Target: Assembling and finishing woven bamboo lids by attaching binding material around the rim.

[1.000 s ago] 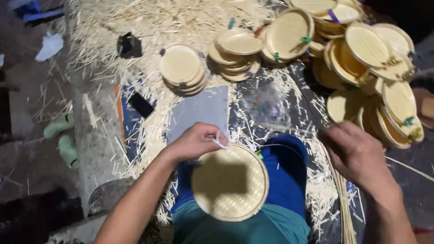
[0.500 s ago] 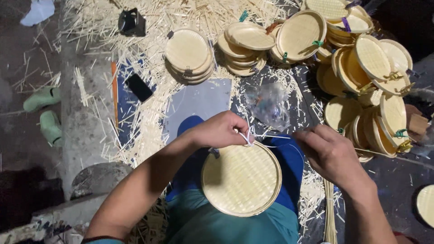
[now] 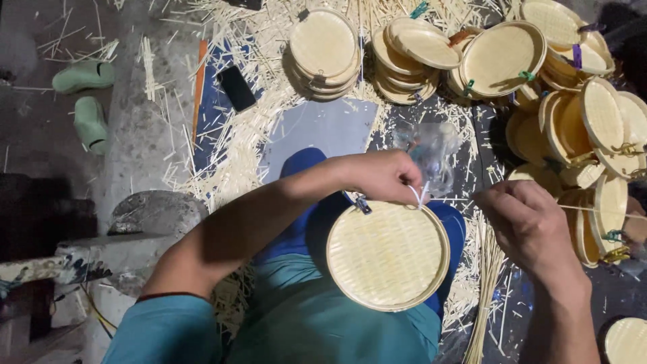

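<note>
Two hands work one woven bamboo tray (image 3: 387, 255) on the lap: left hand (image 3: 381, 176) pinches a white tie (image 3: 418, 196) at the rim, right hand (image 3: 522, 217) clenches a thin strip (keep it taut).

Dark floor (image 3: 40, 148) down there, strewn with pale bamboo splinters (image 3: 269, 40). Stacks of round woven trays (image 3: 323, 50) sit on it, a black phone (image 3: 236, 87) and grey sheet (image 3: 317, 131) beside them, green slippers (image 3: 84, 77) off left.
</note>
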